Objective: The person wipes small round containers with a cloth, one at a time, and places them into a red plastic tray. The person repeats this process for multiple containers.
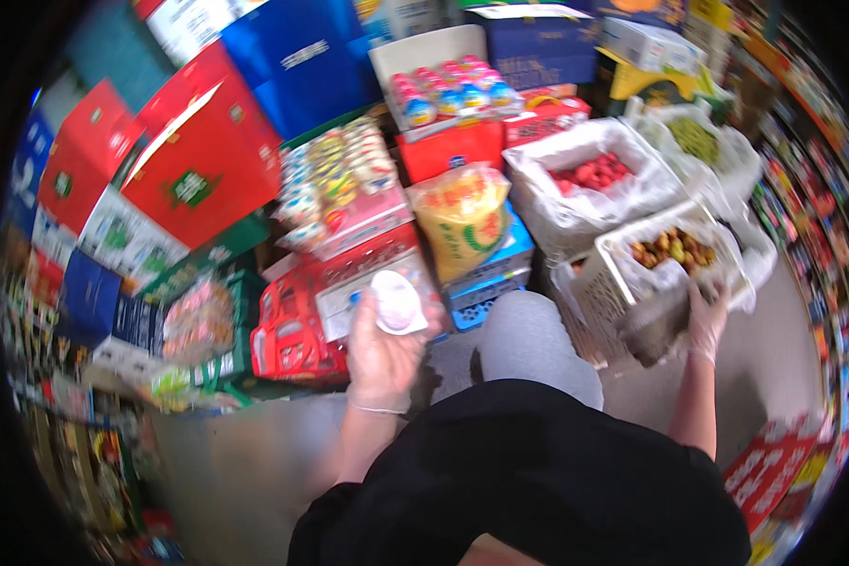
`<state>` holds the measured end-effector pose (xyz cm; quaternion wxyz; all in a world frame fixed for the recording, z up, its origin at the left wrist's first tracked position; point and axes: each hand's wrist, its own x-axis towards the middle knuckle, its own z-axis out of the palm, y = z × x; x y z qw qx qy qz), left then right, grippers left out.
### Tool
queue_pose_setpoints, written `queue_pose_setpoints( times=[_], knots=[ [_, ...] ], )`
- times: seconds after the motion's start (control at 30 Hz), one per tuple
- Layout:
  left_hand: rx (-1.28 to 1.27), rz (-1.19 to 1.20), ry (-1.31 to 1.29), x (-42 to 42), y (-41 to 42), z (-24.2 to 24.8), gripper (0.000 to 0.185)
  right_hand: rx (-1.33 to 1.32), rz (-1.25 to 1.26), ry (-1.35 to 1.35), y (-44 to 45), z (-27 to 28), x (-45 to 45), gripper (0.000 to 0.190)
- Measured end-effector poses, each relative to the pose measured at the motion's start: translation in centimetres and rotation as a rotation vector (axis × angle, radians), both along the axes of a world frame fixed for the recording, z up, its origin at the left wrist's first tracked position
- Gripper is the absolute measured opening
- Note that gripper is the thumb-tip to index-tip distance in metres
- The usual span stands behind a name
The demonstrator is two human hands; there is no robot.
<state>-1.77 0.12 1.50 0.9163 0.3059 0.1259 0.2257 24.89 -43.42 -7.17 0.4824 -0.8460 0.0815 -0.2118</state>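
My left hand [385, 354], in a thin clear glove, holds a small white egg-shaped plastic pack [397, 303] with a flat tab at one edge. Under it lies a white box [336, 308] on a stack of red boxes. Over on the right, my gloved right hand [707, 318] is at the near corner of a white plastic basket [594, 297]. A grey-brown, soft-looking thing [651, 329] hangs beside its fingers; blur hides whether they grip it or the rim. Brown-yellow round fruit [672, 249] lies in the lined basket.
Ahead stand a display box of pink-and-blue eggs [449, 92], a tray of wrapped packs [347, 170] and a yellow printed bag [463, 219]. A lined box [587, 205] holds red fruit. Red gift boxes [198, 170] rise at left; stocked shelves [813, 212] line the right.
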Motion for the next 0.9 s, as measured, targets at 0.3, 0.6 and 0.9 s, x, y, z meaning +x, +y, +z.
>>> queue_pose_setpoints(
  times=[0.3,0.6,0.9],
  knots=[
    [-0.170,0.034,0.043,-5.8,1.3,-5.1,0.063,-0.279,0.205,-0.342,5.7,2.9,-0.4,0.051],
    [-0.017,0.154,-0.095,-5.5,2.2,-7.3,0.052,0.217,1.563,0.176,31.5,4.2,-15.8,0.032],
    [0.560,0.207,0.308,-7.7,-0.6,-11.0,0.061,0.404,1.680,0.643,35.2,-2.5,-18.1,0.058]
  ],
)
